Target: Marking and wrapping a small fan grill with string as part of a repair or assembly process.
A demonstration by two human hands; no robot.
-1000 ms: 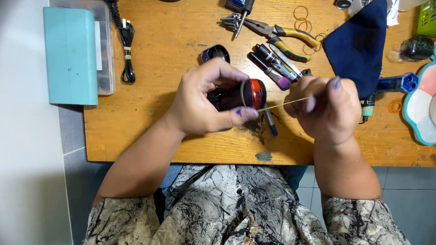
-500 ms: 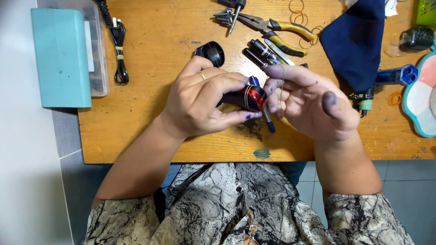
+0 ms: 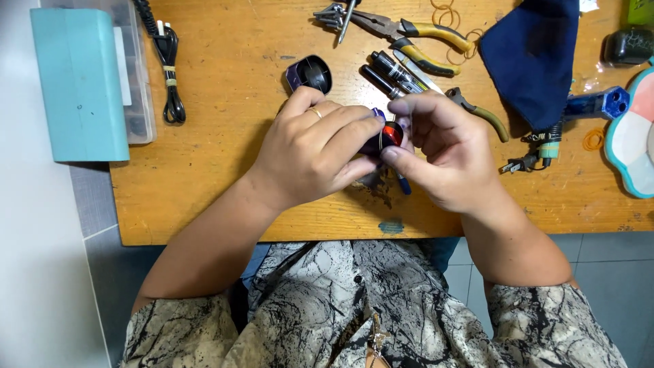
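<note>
Together, left hand point(image 3: 310, 153) and right hand point(image 3: 443, 153) pinch red-black spool point(image 3: 390, 135).

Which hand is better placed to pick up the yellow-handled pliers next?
Probably the right hand: it sits nearer the yellow-handled pliers and only pinches the small red-and-black spool, while the left hand wraps around it.

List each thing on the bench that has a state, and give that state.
left hand: gripping the spool
right hand: fingertips on the spool
spool: held between both hands, above the table
pliers: lying flat, untouched
black cable: coiled, tied
blue cloth: lying crumpled
black cap: lying apart
</note>
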